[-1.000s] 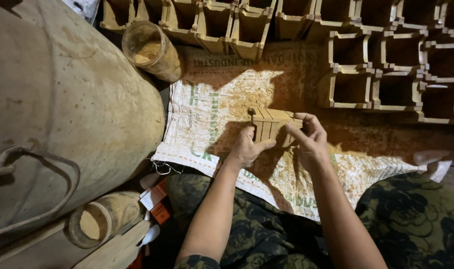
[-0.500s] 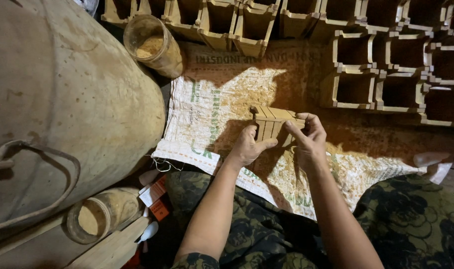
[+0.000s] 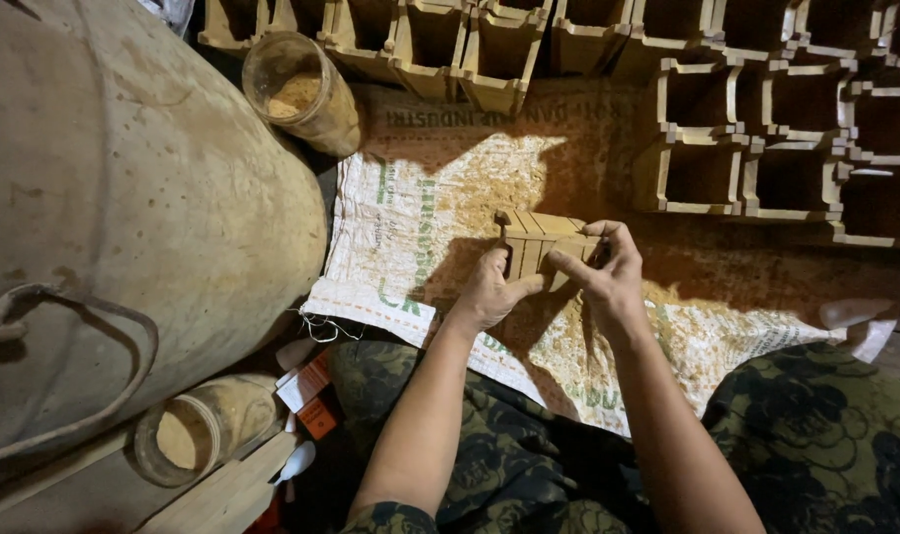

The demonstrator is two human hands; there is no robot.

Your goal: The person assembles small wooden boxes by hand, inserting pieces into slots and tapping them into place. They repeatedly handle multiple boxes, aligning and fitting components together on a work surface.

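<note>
Two hands, left hand and right hand, fingers clasping slatted wooden box over dusty woven sack.

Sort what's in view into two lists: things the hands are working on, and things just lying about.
In hand:
- wooden box, held by left hand and right hand
- woven sack under it, dusted with sawdust

Lying about:
- finished boxes in rows
- big drum
- jar of sawdust
- second jar near the knee
</note>
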